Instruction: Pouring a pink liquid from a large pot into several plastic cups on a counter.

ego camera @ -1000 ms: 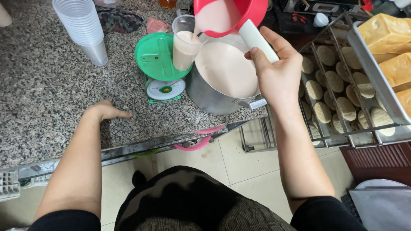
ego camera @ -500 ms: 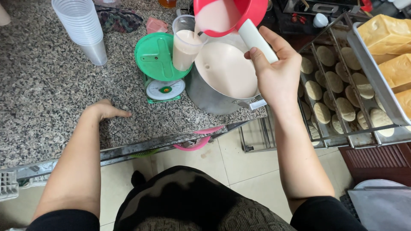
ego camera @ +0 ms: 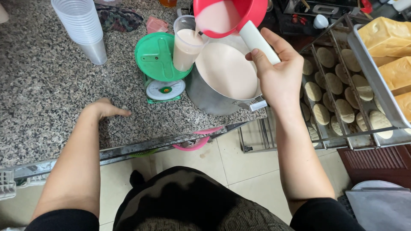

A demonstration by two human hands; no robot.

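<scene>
**Right hand tips red ladle over cup on scale; left hand rests flat on table**

The right hand point(ego camera: 278, 75) is raised above the right part of the table point(ego camera: 43, 107), its forearm rising steeply from the lower right. Its fingers are curled around the white handle of a red ladle point(ego camera: 227, 15), thumb on the near side. The ladle is tilted toward the left, and a thin stream of pale pinkish liquid falls from its lip into a clear plastic cup point(ego camera: 186, 49).

The cup, nearly full, stands upright on the green plate of a small kitchen scale point(ego camera: 160, 60), just left of a metal pot point(ego camera: 222, 81) holding the same liquid. The pot sits near the table's front edge, at its right end.

The left hand point(ego camera: 105, 109) lies palm down on the speckled stone close to the front edge, fingers loosely spread and pointing right toward the scale, holding nothing. Its forearm stretches straight back toward the body.

A stack of clear cups point(ego camera: 81, 28) stands toward the far left. Right of the table, a wire rack point(ego camera: 342, 102) carries round pale dough pieces.
</scene>
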